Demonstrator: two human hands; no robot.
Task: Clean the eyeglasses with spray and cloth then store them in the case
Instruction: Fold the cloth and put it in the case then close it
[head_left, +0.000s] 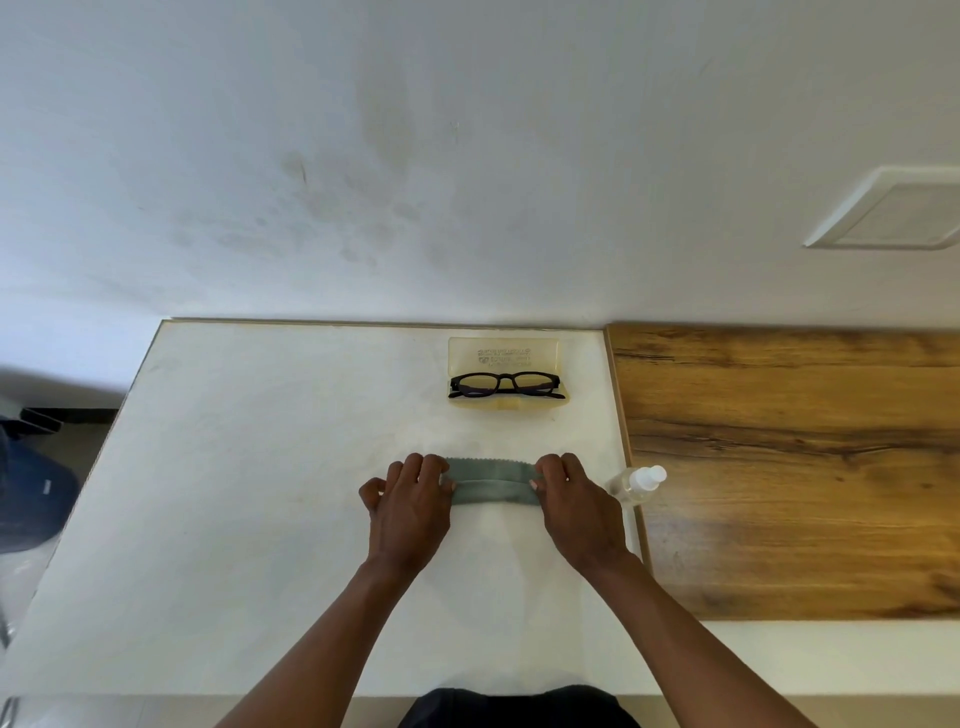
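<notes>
The eyeglasses (505, 385) already lie folded in the open, pale yellow case (506, 373), which stands at the far side of the white surface (249, 467), with its lid tilted back toward the wall. So the cleaning seems to be finished, and the step in hand looks like the folding of the grey-green cloth (492, 480). The cloth lies flat on the surface, near the person and well apart from the case, as a narrow folded strip with a zigzag far edge. The left hand (410, 506) holds its left end and the right hand (574, 501) holds its right end; on both hands the fingers are curled and pinch the cloth between thumb and fingertips, though the exact contact under the knuckles is hidden. The spray bottle (636, 484) lies on its side just beside the right hand, at the border where the white surface meets the wooden board (805, 467). In my judgement the next move calls for one more fold, to make the strip short enough, and then for carrying it to the case or setting it aside. After that the lid must be brought down over the eyeglasses, gently, so that the temples stay inside and nothing is caught in the closing edge.
</notes>
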